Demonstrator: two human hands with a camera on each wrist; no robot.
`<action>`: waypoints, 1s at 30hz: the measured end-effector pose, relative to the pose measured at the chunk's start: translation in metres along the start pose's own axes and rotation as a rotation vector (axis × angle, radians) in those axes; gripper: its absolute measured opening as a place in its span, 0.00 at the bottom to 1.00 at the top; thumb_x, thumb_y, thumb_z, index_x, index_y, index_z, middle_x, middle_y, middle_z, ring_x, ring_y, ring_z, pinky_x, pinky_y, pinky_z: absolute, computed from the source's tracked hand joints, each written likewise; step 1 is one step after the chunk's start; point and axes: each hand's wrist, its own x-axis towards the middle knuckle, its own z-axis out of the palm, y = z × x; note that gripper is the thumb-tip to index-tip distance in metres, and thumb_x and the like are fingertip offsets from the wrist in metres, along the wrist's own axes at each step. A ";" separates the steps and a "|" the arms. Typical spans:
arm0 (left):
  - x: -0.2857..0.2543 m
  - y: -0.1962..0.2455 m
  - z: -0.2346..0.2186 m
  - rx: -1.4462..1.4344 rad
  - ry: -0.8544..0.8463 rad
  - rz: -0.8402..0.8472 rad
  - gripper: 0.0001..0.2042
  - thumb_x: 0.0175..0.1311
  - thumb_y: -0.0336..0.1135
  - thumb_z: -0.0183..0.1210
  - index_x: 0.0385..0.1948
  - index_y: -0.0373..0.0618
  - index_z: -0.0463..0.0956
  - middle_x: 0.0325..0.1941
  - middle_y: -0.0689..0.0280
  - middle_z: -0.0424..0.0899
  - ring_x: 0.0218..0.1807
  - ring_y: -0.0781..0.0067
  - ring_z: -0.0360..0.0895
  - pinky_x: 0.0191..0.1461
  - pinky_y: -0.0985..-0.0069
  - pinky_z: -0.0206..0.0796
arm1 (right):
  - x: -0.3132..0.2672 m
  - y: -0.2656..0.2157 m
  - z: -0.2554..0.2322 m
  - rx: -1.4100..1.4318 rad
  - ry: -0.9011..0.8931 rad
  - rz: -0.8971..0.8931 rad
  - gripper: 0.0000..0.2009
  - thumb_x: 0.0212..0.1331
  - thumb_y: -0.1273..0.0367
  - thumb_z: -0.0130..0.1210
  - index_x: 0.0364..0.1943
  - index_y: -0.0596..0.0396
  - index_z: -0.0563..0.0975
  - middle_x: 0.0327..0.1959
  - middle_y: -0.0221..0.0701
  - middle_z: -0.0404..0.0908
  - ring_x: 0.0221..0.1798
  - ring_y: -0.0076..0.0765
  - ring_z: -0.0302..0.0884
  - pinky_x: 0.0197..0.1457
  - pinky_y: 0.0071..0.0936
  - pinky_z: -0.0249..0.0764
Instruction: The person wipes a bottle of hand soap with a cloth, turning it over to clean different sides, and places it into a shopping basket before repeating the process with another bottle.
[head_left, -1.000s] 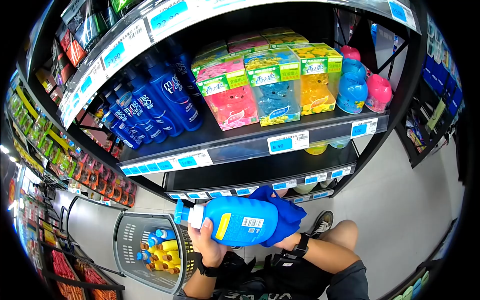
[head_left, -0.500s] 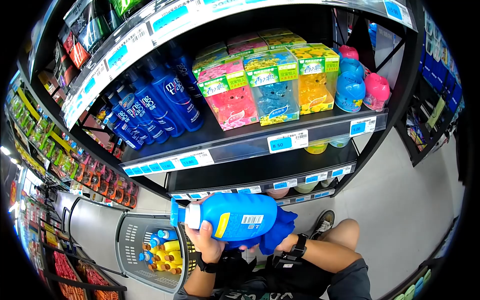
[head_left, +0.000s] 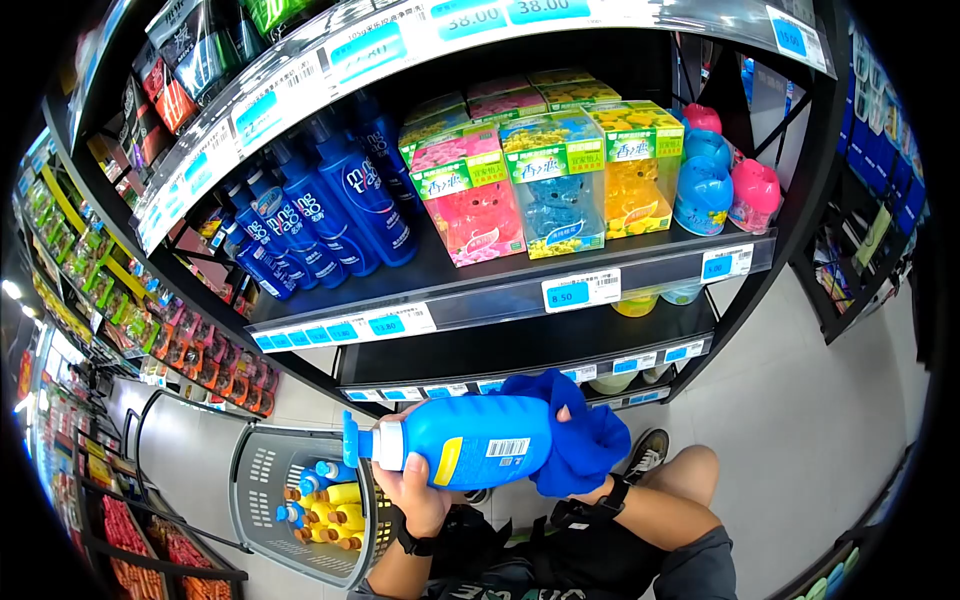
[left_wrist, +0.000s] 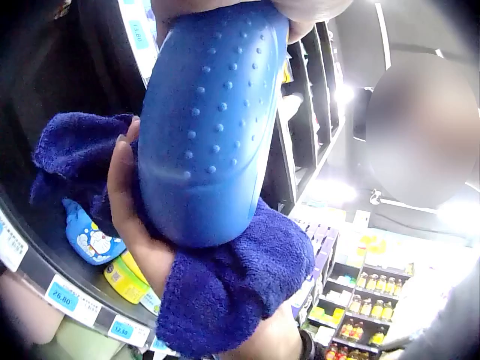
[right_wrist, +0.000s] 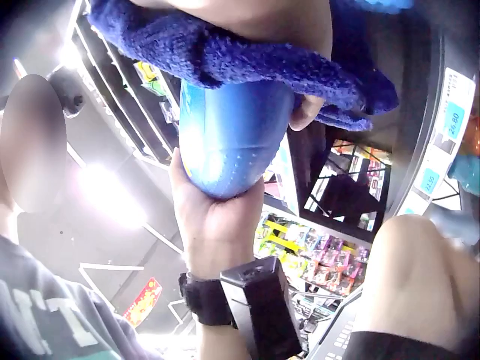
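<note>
Store shelving (head_left: 420, 284), stocked with boxed goods (head_left: 556, 205), is seen at twelve o'clock from the blue bottle (head_left: 478, 438), which is held crosswise above the floor, pump toward nine. Its neck end is gripped by the left hand (head_left: 412, 497), thumb and fingers closed round it. By the right hand (left_wrist: 136, 229), partly hidden, the blue cloth (head_left: 592, 452) is held against the base with curved fingers; presumably the weight is shared that way. At eight, yellow bottles (head_left: 345, 494) are held by a grey basket (head_left: 262, 548).

One held bottle (head_left: 480, 442), one cloth (head_left: 590, 440), perhaps six boxes (head_left: 553, 190)
</note>
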 end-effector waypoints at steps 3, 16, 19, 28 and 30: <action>0.001 0.005 0.000 -0.016 0.004 -0.038 0.25 0.56 0.44 0.54 0.51 0.37 0.59 0.49 0.52 0.72 0.48 0.64 0.73 0.51 0.68 0.68 | -0.009 -0.002 -0.004 -0.332 -0.074 -0.054 0.22 0.59 0.59 0.51 0.53 0.57 0.65 0.51 0.35 0.70 0.52 0.35 0.69 0.56 0.28 0.66; -0.007 0.016 0.005 0.293 -0.304 -0.016 0.24 0.40 0.27 0.68 0.40 0.32 0.67 0.40 0.51 0.75 0.47 0.55 0.75 0.53 0.61 0.64 | -0.017 0.002 -0.007 -1.428 -0.380 -0.455 0.30 0.44 0.55 0.65 0.49 0.57 0.69 0.52 0.42 0.67 0.53 0.53 0.65 0.56 0.41 0.62; -0.025 0.001 -0.008 0.403 -0.300 -0.142 0.27 0.41 0.31 0.68 0.44 0.35 0.65 0.42 0.57 0.76 0.45 0.68 0.75 0.51 0.71 0.65 | -0.019 -0.008 0.010 -1.483 -0.530 -0.527 0.33 0.42 0.53 0.65 0.51 0.58 0.68 0.54 0.44 0.65 0.55 0.56 0.62 0.60 0.44 0.58; -0.015 -0.001 0.002 0.391 -0.324 -0.055 0.25 0.42 0.28 0.68 0.42 0.34 0.67 0.44 0.56 0.74 0.47 0.66 0.73 0.51 0.70 0.64 | -0.012 -0.012 -0.009 -1.519 -0.439 -0.479 0.31 0.40 0.54 0.67 0.47 0.58 0.71 0.48 0.43 0.71 0.49 0.51 0.70 0.51 0.40 0.68; -0.011 -0.002 -0.002 0.391 -0.315 -0.053 0.26 0.41 0.30 0.68 0.44 0.34 0.66 0.43 0.55 0.74 0.47 0.63 0.73 0.52 0.69 0.64 | -0.009 -0.016 -0.013 -1.537 -0.442 -0.484 0.29 0.42 0.55 0.65 0.47 0.58 0.71 0.46 0.42 0.72 0.47 0.50 0.71 0.50 0.39 0.69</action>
